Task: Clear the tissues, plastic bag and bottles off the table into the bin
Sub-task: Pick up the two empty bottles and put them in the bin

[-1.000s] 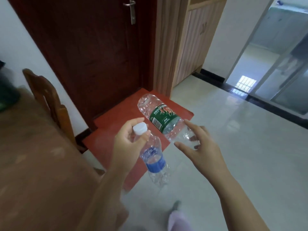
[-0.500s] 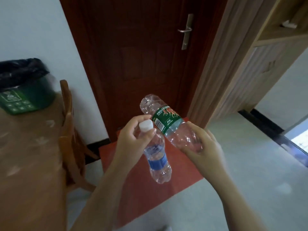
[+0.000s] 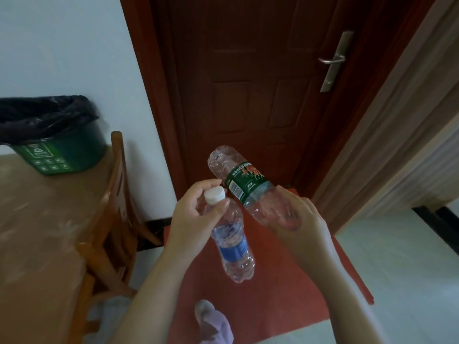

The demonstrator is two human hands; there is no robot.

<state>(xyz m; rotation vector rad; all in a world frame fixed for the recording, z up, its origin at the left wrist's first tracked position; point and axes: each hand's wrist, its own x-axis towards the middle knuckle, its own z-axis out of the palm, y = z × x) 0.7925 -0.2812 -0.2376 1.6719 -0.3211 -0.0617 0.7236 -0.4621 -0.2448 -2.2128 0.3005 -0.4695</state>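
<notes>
My left hand [image 3: 196, 219] pinches the neck of a clear bottle with a blue label [image 3: 234, 247], just under its white cap; the bottle hangs upright over the floor. My right hand [image 3: 301, 219] grips the lower end of a clear bottle with a green label [image 3: 244, 184], which tilts up and to the left with its base pointing at the door. The two bottles almost touch near the white cap. A green bin [image 3: 62, 147] lined with a black bag stands on the wooden table [image 3: 37, 244] at the far left, well away from both hands.
A wooden chair [image 3: 111, 219] is pushed against the table's right edge. A dark red door [image 3: 248, 83] is straight ahead, a red mat [image 3: 285, 289] lies on the pale tiled floor under the bottles, and a slippered foot [image 3: 214, 324] shows at the bottom.
The view has swung left, bringing the bin and table further into sight. My right hand, open behind the green-label bottle a second ago, now grips it. Both bottles stay held in front of me.
</notes>
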